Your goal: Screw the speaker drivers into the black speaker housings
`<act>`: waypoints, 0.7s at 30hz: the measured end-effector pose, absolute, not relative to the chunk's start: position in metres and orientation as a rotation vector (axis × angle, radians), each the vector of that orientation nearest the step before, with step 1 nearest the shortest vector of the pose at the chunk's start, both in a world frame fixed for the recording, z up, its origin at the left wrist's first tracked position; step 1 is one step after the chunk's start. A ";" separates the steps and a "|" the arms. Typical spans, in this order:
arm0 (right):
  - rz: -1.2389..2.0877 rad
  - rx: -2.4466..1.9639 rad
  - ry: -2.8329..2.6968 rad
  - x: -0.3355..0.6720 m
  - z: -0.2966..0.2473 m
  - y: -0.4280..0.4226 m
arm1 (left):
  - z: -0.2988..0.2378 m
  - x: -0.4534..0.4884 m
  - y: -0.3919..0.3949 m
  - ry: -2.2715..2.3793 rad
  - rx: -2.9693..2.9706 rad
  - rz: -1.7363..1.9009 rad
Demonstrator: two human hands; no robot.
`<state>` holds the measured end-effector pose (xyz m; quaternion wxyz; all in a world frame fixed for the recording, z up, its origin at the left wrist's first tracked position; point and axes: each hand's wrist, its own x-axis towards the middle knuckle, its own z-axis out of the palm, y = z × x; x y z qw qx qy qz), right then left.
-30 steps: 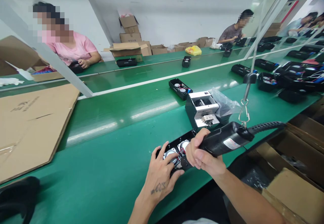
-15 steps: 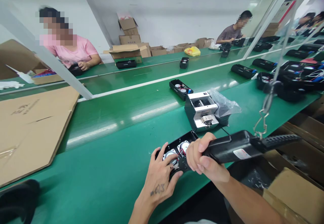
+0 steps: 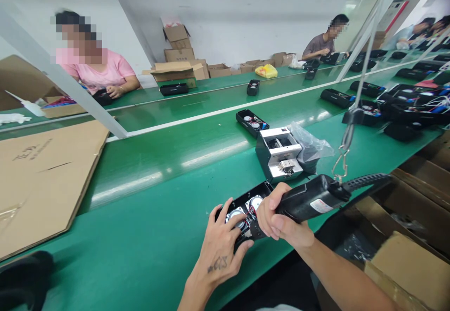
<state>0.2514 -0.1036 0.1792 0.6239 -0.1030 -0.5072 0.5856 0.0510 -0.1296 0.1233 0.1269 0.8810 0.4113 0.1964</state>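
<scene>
My left hand (image 3: 223, 240) presses on an open black speaker housing (image 3: 246, 193), with its fingers spread over the edge near a round speaker driver (image 3: 235, 217). A second driver (image 3: 255, 203) sits beside it, and thin red and black wires run between them. My right hand (image 3: 281, 219) is wrapped around a black electric screwdriver (image 3: 309, 203), which hangs from a hook and cord (image 3: 342, 161). The screwdriver's tip is hidden behind my fingers, close over the housing. Part of the housing is covered by both hands.
A silver metal fixture (image 3: 279, 154) and a plastic bag (image 3: 311, 144) stand just beyond my hands on the green belt (image 3: 158, 212). Another open housing (image 3: 252, 122) lies farther on. Black units crowd the right. A cardboard sheet (image 3: 45, 179) lies left, and cardboard boxes (image 3: 404, 269) sit lower right.
The screwdriver's rear end has swung back left and its cord has shortened in view, bringing the hook closer to my hand. My left hand stays on the housing.
</scene>
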 end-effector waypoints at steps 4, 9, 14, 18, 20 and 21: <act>1.355 -0.201 -1.185 0.250 0.175 -0.102 | 0.122 0.050 -0.129 1.195 2.607 0.564; 1.353 -0.258 -1.204 0.247 0.175 -0.102 | 0.120 0.050 -0.129 1.201 2.631 0.574; 1.388 -0.255 -1.181 0.246 0.172 -0.100 | 0.120 0.051 -0.130 1.212 2.635 0.566; 1.391 -0.250 -1.191 0.246 0.169 -0.099 | 0.119 0.050 -0.131 1.214 2.638 0.560; 1.376 -0.210 -1.186 0.246 0.170 -0.099 | 0.119 0.050 -0.130 1.205 2.636 0.564; 1.369 -0.191 -1.180 0.246 0.172 -0.099 | 0.119 0.050 -0.130 1.201 2.635 0.567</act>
